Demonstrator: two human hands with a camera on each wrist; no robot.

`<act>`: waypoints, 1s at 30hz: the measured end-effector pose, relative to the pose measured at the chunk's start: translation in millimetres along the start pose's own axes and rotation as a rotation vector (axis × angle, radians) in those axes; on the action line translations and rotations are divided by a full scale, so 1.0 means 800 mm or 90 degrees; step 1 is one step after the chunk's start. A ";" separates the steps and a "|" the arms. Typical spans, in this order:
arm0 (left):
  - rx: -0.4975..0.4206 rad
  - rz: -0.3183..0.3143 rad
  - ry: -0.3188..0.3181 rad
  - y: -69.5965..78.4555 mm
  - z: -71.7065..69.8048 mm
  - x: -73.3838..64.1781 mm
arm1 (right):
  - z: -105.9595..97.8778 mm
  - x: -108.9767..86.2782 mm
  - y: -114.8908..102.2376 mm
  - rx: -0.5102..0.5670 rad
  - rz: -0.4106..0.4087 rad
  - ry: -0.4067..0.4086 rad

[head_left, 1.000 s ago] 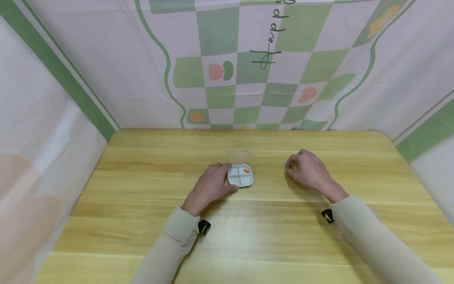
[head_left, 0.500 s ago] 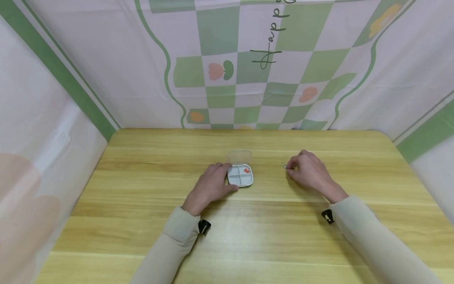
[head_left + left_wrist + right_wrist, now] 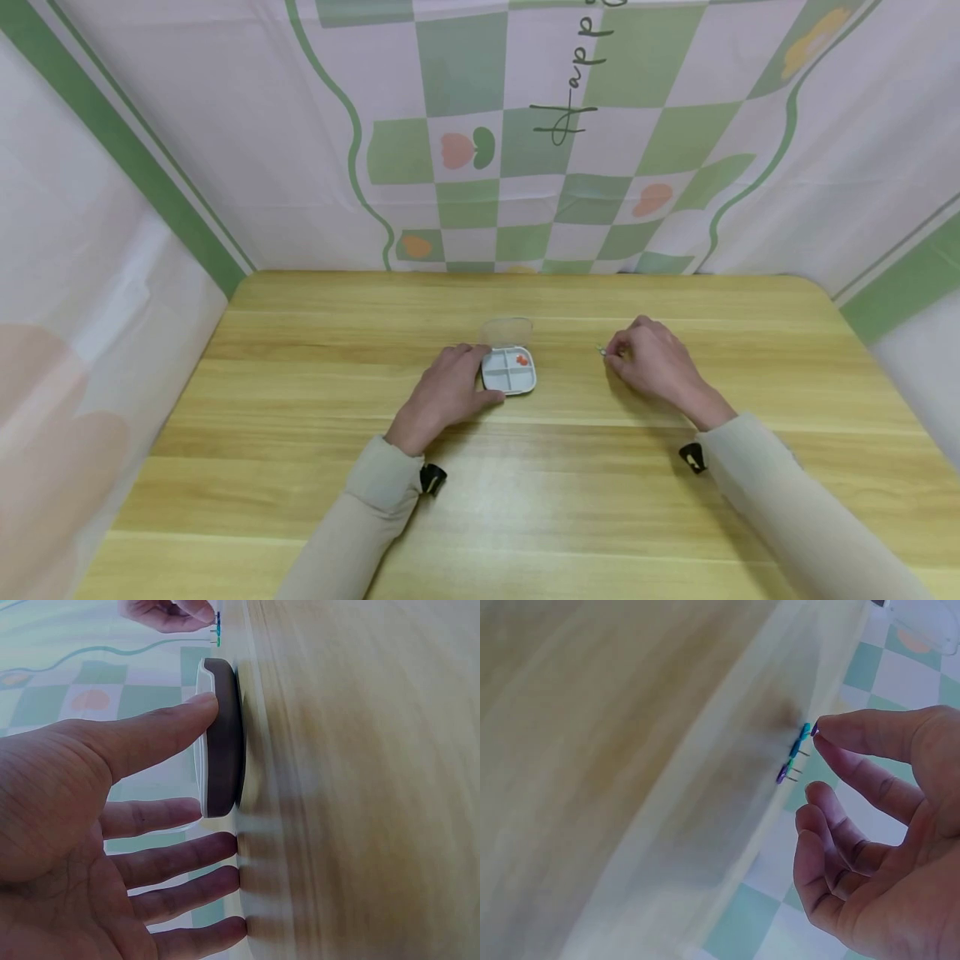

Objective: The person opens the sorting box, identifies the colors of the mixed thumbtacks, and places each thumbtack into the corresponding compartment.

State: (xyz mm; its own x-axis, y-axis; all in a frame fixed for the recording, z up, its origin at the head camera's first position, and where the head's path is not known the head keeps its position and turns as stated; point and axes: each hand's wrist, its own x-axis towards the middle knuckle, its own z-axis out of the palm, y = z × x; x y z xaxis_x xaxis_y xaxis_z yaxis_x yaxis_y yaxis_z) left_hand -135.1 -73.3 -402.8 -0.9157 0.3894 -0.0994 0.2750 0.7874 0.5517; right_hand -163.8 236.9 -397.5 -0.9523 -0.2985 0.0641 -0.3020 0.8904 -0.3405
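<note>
Two beige sleeves [image 3: 367,500] rise through the head view, one from the bottom edge left of centre, one from the lower right corner, angling inward over the wood-grain table [image 3: 525,517]. At mid-frame the left hand [image 3: 442,390] holds a four-compartment pill box [image 3: 507,370] between index finger, at its upper left corner, and thumb, along its lower edge; the clear lid [image 3: 507,332] is folded back, and something orange-red [image 3: 522,360] lies in the upper right compartment. Right of centre, the right hand [image 3: 658,362] reaches leftward, fingertips beside tiny tack-like pieces [image 3: 602,351]. The step in hand appears to be picking up one such piece while the left hand steadies the box; the next move would call for a firm pinch and a lift clear of its neighbours. In the left wrist view, the thumb crosses onto the box's dark side and the index fingertip meets its rim below; the other three fingers fan out lower, tips at the tabletop. In the right wrist view, right of centre, thumb and index finger seem to pinch a purple piece [image 3: 814,730] just beside a row of teal, blue, green and purple ones with metal pins; the remaining fingers curl loosely.
</note>
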 end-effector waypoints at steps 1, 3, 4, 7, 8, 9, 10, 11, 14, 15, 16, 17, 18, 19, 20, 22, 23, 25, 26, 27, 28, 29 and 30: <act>0.000 0.000 0.000 0.000 0.000 0.000 | 0.000 0.000 -0.001 0.001 0.000 0.004; 0.001 0.001 0.001 0.000 0.000 0.000 | -0.002 0.000 -0.005 0.006 -0.002 0.009; 0.000 0.001 0.002 0.000 0.000 0.000 | -0.002 -0.001 -0.007 0.009 -0.003 0.011; 0.000 0.002 0.003 0.000 0.000 0.000 | -0.005 -0.001 -0.012 0.019 -0.004 0.016; 0.000 0.002 0.003 0.000 0.001 0.000 | -0.005 0.000 -0.014 0.021 -0.005 0.016; 0.000 0.002 0.003 0.000 0.001 0.000 | -0.006 0.000 -0.015 0.023 -0.007 0.017; -0.001 0.003 0.003 0.000 0.001 0.000 | -0.007 0.000 -0.017 0.025 -0.010 0.018; -0.001 0.003 0.003 0.000 0.001 0.000 | -0.007 0.001 -0.018 0.027 -0.012 0.020; -0.001 0.003 0.002 0.000 0.001 0.000 | -0.008 0.002 -0.023 0.033 -0.022 0.026; 0.000 0.003 0.002 0.000 0.001 0.000 | -0.008 0.003 -0.024 0.037 -0.026 0.028; -0.001 0.003 0.002 0.000 0.001 0.000 | -0.008 0.003 -0.026 0.040 -0.030 0.030; -0.001 0.002 0.002 0.000 0.000 0.000 | -0.008 0.004 -0.028 0.044 -0.034 0.033; 0.000 0.002 0.002 0.000 0.000 -0.001 | -0.008 0.004 -0.031 0.048 -0.038 0.035; 0.001 0.001 0.002 0.001 0.000 -0.001 | -0.008 0.005 -0.033 0.052 -0.043 0.037; 0.001 0.001 0.003 0.001 0.000 -0.001 | -0.007 0.006 -0.035 0.057 -0.046 0.039; 0.001 0.002 0.003 0.001 0.000 -0.001 | -0.006 0.007 -0.040 0.066 -0.050 0.042; 0.002 0.003 0.003 0.001 0.000 -0.001 | -0.005 0.008 -0.043 0.071 -0.050 0.042; 0.003 0.004 0.003 0.000 0.000 0.000 | -0.004 0.010 -0.049 0.080 -0.050 0.040; 0.002 0.004 0.003 0.000 0.000 0.000 | -0.003 0.011 -0.052 0.086 -0.050 0.038; 0.003 0.005 0.003 0.000 0.000 0.000 | -0.003 0.011 -0.055 0.090 -0.051 0.036; 0.002 0.004 0.002 0.000 0.000 0.000 | -0.002 0.012 -0.058 0.094 -0.053 0.033; 0.002 0.004 0.002 0.000 0.000 0.000 | -0.002 0.013 -0.061 0.097 -0.056 0.032; 0.001 0.004 0.001 0.001 0.000 0.000 | -0.001 0.014 -0.063 0.099 -0.059 0.032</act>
State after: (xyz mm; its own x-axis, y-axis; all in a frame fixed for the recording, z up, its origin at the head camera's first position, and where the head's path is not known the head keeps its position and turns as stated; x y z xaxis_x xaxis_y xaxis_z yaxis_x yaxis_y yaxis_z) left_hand -134.5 -73.0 -402.8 -0.9144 0.3935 -0.0954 0.2809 0.7862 0.5504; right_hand -159.0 188.7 -378.7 -0.9229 -0.3558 0.1474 -0.3818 0.7949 -0.4716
